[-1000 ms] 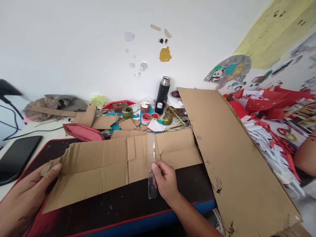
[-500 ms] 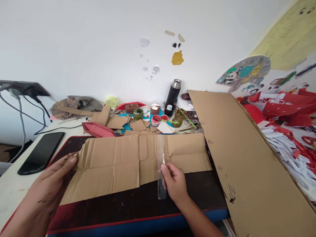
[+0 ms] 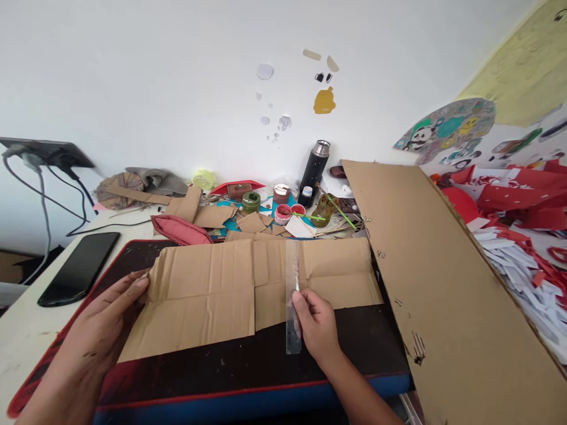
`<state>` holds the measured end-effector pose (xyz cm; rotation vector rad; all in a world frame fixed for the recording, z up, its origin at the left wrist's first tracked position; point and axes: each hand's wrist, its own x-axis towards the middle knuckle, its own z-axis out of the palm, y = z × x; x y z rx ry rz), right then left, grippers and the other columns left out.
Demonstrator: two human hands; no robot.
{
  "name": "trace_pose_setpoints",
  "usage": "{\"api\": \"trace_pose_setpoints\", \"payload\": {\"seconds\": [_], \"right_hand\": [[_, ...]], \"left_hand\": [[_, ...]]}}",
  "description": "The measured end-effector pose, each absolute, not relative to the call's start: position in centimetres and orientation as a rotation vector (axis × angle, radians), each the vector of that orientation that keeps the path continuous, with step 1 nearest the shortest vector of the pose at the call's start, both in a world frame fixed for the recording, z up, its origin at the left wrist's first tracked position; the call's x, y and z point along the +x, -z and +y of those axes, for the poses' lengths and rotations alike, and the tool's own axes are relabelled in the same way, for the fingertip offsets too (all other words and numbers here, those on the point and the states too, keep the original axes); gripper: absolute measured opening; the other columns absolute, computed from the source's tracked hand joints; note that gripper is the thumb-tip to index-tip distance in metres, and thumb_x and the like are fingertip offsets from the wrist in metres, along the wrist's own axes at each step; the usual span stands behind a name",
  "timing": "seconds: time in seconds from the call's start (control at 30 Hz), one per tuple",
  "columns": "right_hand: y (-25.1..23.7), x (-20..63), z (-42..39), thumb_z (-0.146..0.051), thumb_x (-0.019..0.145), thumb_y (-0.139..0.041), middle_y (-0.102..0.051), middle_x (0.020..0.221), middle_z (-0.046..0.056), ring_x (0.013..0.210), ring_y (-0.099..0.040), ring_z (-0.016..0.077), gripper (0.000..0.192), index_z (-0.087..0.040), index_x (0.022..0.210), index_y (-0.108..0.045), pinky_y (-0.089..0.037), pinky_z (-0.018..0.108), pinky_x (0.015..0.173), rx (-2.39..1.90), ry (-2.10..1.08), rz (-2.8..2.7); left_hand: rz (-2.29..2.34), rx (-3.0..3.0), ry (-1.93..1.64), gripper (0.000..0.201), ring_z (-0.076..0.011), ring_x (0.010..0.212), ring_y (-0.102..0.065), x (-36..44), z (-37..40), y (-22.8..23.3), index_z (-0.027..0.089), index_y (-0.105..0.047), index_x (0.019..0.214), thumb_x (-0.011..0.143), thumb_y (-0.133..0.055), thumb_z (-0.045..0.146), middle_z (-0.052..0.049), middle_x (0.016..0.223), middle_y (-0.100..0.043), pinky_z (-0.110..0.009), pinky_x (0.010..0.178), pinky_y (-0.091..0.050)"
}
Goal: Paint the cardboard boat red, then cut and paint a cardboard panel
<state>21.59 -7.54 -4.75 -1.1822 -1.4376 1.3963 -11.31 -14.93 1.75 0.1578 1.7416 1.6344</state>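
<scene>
Cardboard: a flat brown corrugated cardboard sheet [image 3: 208, 289] with stepped cut edges lies on the dark cutting mat [image 3: 212, 372], near me and centre-left.
Right hand: my right hand [image 3: 316, 324] is closed in a pinch on a clear plastic ruler [image 3: 293, 295], which lies near-to-far across the sheet's right part, its near end over the mat.
Left hand: my left hand [image 3: 108, 313] rests open, fingertips pressing the sheet's left edge flat.
Progress: I judge the ruler is lined up on the sheet, which is steadied; I see no pen or blade in either hand and no fresh line beside the ruler, so marking or cutting looks left to do.
Change: against half a second ago, the ruler and both hands sit almost as they did; the view has only shifted slightly.
Right: a large brown cardboard panel [image 3: 443, 295] leans over the mat's right edge.
Far: a black steel-capped flask [image 3: 315, 165], small paint pots [image 3: 283, 212] and cardboard scraps [image 3: 208, 213].
Left: a black phone [image 3: 80, 268] lies flat on the table.
</scene>
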Motion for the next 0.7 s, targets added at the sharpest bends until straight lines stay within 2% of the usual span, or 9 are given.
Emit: {"api": "trace_pose_setpoints", "payload": {"seconds": [0.13,0.33,0.53,0.7], "right_hand": [[4.8,21.5,-7.6,-0.073,0.102,-0.059,-0.048,0.050,-0.005,0.042,-0.045,0.0117,0.058,-0.021,0.076,-0.063,-0.035,0.024,0.044,-1.180,-1.419,-1.438],[4.7,21.4,-7.5,-0.076,0.102,-0.057,-0.046,0.049,-0.005,0.043,-0.045,0.0124,0.061,-0.022,0.075,-0.062,-0.035,0.024,0.044,-1.191,-1.392,-1.479],[4.7,21.5,-7.5,-0.075,0.102,-0.057,-0.046,0.049,-0.005,0.042,-0.045,0.0124,0.060,-0.022,0.076,-0.062,-0.035,0.023,0.043,-1.191,-1.404,-1.476],[4.9,21.4,-7.6,-0.075,0.102,-0.057,-0.046,0.049,-0.005,0.042,-0.045,0.0125,0.060,-0.022,0.076,-0.063,-0.035,0.023,0.042,-1.194,-1.410,-1.473]], "left_hand": [[1.833,0.188,-1.634,0.069,-0.0174,0.068,-0.072,-11.2,-15.2,-2.2,0.022,-0.082,0.088,0.026,-0.109,0.029,0.000,0.086,-0.085,-0.019,0.054,-0.058],[1.890,0.374,-1.489,0.064,-0.0220,0.081,-0.075,-11.7,-15.6,-1.8,0.024,-0.080,0.088,0.040,-0.107,0.057,-0.002,0.089,-0.084,-0.023,0.062,-0.060],[1.922,0.479,-1.424,0.057,-0.0216,0.083,-0.072,-12.4,-15.8,-1.5,0.023,-0.080,0.087,0.046,-0.104,0.054,-0.004,0.096,-0.085,-0.022,0.066,-0.058],[1.896,0.459,-1.395,0.060,-0.0247,0.082,-0.073,-12.8,-16.0,-2.1,0.023,-0.078,0.081,0.037,-0.106,0.053,-0.006,0.095,-0.084,-0.025,0.064,-0.060]]}}
